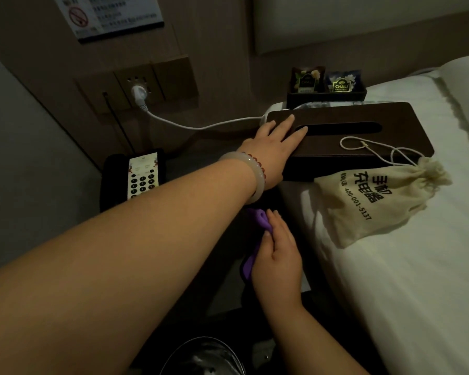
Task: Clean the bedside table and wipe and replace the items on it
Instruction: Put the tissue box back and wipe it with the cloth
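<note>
Over on the white bed sheet (423, 288), a shallow dark tray (325, 97) holds two upright tea sachets, one brown (306, 79) and one blue (341, 82), both glossy and printed with a label. Just in front of it lies a long, dark brown tissue box (363, 142), smooth and boxy with rounded corners and a narrow slot along its top. The left hand (274, 147) lies on the near end of this box, fingers straight and flat with the tips at the slot's end; a pale, smooth bangle (255, 171) circles the wrist. A cream drawstring bag (377, 204) of coarse cloth, bulging and gathered at the neck, leans against the box, its cord looping over the lid. Lower down, the right hand (279, 255) presses a soft purple cloth (248, 266) onto the dark bedside table (192, 163), fingers nearly straight, thumb against a raised fold. A black keypad phone (141, 177) sits at the table's left. At the bottom edge is a round bin (203, 355) with a crinkled liner.
</note>
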